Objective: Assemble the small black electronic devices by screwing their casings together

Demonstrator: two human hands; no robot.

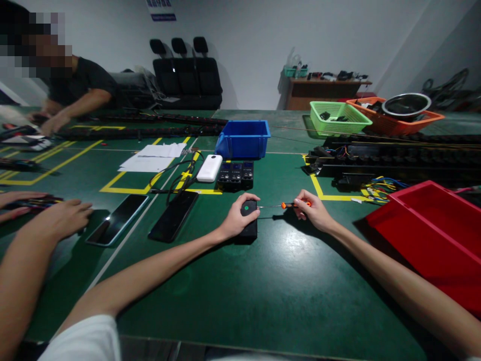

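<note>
My left hand (238,219) is wrapped round a small black box (248,231) with a green dot on its top, near the middle of the green table (225,301). To its right, my right hand (312,209) grips the orange handle of a screwdriver (284,205). The screwdriver lies level, its thin shaft pointing left, with the tip at the right side of the box near its upper end. Whether the tip sits in a screw is too small to tell. Several black modules (236,175) stand behind the box.
Two phones (173,216) (118,219), a white power bank (209,168), cables and papers (150,158) lie left. A blue bin (244,139) stands behind; a red bin (432,235) and black rails (394,158) are right. Another person's hands (62,218) hold wires at left; another person works farther back.
</note>
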